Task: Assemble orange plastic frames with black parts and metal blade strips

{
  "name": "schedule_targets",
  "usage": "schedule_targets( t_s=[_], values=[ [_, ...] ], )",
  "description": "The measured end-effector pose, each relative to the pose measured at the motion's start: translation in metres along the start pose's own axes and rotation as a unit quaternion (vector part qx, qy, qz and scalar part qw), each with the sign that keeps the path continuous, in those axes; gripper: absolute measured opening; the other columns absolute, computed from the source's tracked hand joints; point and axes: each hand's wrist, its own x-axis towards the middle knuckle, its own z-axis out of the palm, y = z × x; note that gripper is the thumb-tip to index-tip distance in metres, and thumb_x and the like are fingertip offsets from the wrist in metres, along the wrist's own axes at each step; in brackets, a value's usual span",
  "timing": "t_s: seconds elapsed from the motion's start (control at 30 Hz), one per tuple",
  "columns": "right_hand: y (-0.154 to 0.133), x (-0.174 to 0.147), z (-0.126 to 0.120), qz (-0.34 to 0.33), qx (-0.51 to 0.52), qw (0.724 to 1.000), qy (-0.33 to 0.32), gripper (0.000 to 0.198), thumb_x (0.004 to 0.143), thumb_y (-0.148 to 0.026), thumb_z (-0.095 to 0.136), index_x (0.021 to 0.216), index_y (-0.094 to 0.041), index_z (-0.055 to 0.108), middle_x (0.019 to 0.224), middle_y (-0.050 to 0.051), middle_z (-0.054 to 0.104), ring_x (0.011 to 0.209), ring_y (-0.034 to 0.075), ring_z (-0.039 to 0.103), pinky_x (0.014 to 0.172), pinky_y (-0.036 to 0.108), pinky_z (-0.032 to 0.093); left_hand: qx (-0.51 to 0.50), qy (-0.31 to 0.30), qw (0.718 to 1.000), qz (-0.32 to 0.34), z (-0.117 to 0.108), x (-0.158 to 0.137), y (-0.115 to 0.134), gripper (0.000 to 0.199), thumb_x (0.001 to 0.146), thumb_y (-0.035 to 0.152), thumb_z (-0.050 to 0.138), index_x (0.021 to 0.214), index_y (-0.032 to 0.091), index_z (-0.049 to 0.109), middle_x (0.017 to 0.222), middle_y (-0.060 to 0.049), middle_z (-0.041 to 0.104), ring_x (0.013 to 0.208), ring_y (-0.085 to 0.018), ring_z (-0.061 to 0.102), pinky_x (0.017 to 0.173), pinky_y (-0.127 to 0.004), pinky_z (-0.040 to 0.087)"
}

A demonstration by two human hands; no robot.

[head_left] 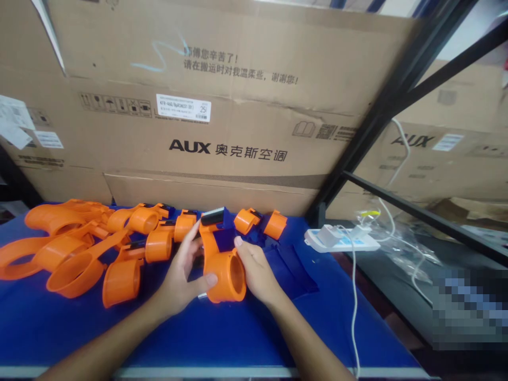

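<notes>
Tabletop (254, 341), blue w/ a pale strip along its near edge, takes up most of the lower view; clock below is read from the piece in hand. Big brown AUX carton (234, 114) stands at 12, right behind the table, w/ printed Chinese text, handling symbols & a white label (183, 108). Dark metal post (367, 137) slants up past it at abt 1–2, & beyond that, at 2, another AUX carton (448, 169).

White power strip (367, 243) sits just before 3 at the table's right side (plugs in it), one cord (354, 307) hanging down toward 4; crumpled clear plastic (413, 259) lies past it. Flat dark-blue piece (291, 270) at 3, just beside the R hand. Loose orange ring pieces (121, 283) crowd 9 to 11, some overlapping, & two more (275, 225) lie at 1–2.

Held orange piece (226, 280) is near mid-table, ring end toward the wearer, black strip (213, 217) at its far end. L hand (178, 278) grips its left side, thumb on the ring; R hand (260, 270) holds the right side, thumb up.
</notes>
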Motion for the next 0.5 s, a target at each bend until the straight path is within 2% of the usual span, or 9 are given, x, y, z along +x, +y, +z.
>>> schedule_targets(
  t_s=[0.07, 0.13, 0.2, 0.23, 0.3, 0.4, 0.5],
  values=[
    [0.006, 0.002, 0.001, 0.011, 0.006, 1.000, -0.008, 0.055, 0.096, -0.067, 0.052, 0.067, -0.020, 0.054, 0.065, -0.001, 0.058, 0.060, 0.015, 0.052, 0.056, 0.028, 0.045, 0.016, 0.012, 1.000, 0.004, 0.000, 0.000, -0.003, 0.111, 0.074, 0.037, 0.086, 0.162, 0.033, 0.018, 0.146, -0.015, 0.055, 0.132, -0.038, 0.055, 0.109, -0.052, 0.043],
    [0.009, 0.003, 0.002, 0.000, -0.014, 1.000, -0.014, 0.052, 0.097, -0.066, 0.049, 0.079, -0.020, 0.062, 0.078, 0.003, 0.066, 0.075, 0.019, 0.061, 0.071, 0.032, 0.052, 0.012, 0.015, 1.000, 0.006, 0.000, 0.000, -0.007, 0.117, 0.073, 0.042, 0.087, 0.163, 0.033, 0.012, 0.149, -0.016, 0.052, 0.133, -0.038, 0.054, 0.109, -0.052, 0.043],
    [0.009, 0.002, 0.005, -0.018, -0.033, 0.999, -0.013, 0.049, 0.100, -0.064, 0.044, 0.103, -0.021, 0.067, 0.103, 0.006, 0.071, 0.102, 0.024, 0.065, 0.092, 0.038, 0.053, -0.005, 0.020, 1.000, 0.010, 0.002, 0.002, -0.010, 0.118, 0.072, 0.048, 0.086, 0.162, 0.033, 0.012, 0.153, -0.016, 0.047, 0.137, -0.038, 0.050, 0.111, -0.052, 0.042],
    [0.008, 0.001, 0.007, -0.022, -0.030, 0.999, -0.016, 0.050, 0.101, -0.064, 0.040, 0.117, -0.023, 0.064, 0.114, 0.007, 0.069, 0.111, 0.024, 0.064, 0.097, 0.039, 0.052, -0.010, 0.026, 1.000, 0.012, 0.003, 0.003, -0.011, 0.116, 0.072, 0.049, 0.086, 0.161, 0.034, 0.013, 0.154, -0.016, 0.045, 0.138, -0.038, 0.048, 0.112, -0.051, 0.041],
    [0.004, -0.005, 0.012, -0.004, 0.007, 0.999, -0.046, 0.056, 0.102, -0.066, 0.033, 0.141, -0.027, 0.048, 0.129, 0.010, 0.063, 0.106, 0.024, 0.068, 0.088, 0.040, 0.058, 0.000, 0.048, 0.999, 0.018, 0.003, 0.004, -0.010, 0.110, 0.073, 0.046, 0.085, 0.159, 0.034, 0.017, 0.156, -0.015, 0.043, 0.138, -0.038, 0.049, 0.111, -0.050, 0.042],
    [-0.006, -0.021, 0.022, 0.027, 0.083, 0.988, -0.128, 0.064, 0.099, -0.064, 0.047, 0.151, -0.034, 0.024, 0.141, 0.013, 0.051, 0.076, 0.017, 0.071, 0.061, 0.035, 0.061, 0.035, 0.093, 0.995, 0.017, 0.001, 0.003, -0.006, 0.105, 0.075, 0.039, 0.085, 0.157, 0.035, 0.019, 0.152, -0.015, 0.045, 0.133, -0.036, 0.054, 0.108, -0.049, 0.046],
    [-0.013, -0.040, 0.034, 0.025, 0.122, 0.981, -0.146, 0.072, 0.089, -0.051, 0.071, 0.145, -0.036, 0.028, 0.139, 0.011, 0.049, 0.071, 0.014, 0.068, 0.060, 0.033, 0.062, 0.063, 0.099, 0.993, -0.012, -0.008, -0.008, 0.007, 0.096, 0.081, 0.037, 0.081, 0.157, 0.032, 0.022, 0.147, -0.016, 0.050, 0.127, -0.035, 0.058, 0.105, -0.050, 0.048]
  ],
)
